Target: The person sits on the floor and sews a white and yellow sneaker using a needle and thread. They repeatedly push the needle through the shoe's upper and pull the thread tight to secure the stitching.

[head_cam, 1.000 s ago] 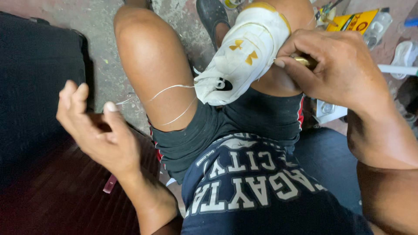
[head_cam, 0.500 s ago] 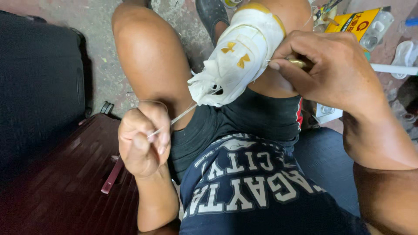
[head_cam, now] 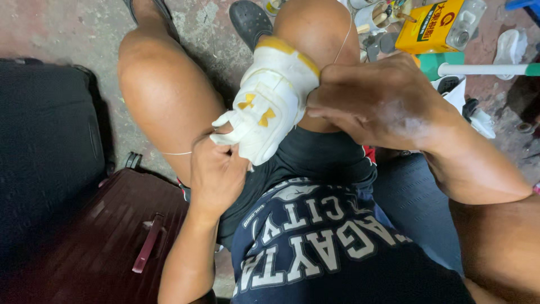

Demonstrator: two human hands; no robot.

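Shoe: white sneaker point(head_cam: 270, 110) braced on the thigh for stitching.
Left hand point(head_cam: 216, 174): pinches the toe, thread point(head_cam: 177, 153) taut.
Right hand point(head_cam: 382, 101): closed on the heel, steadying.

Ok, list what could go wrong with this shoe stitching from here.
The thread runs taut across the bare thigh and might chafe it. The right hand hides whatever tool it presses into the white shoe, so a slip could jab the left hand pinching the shoe's edge, or the knee beneath.
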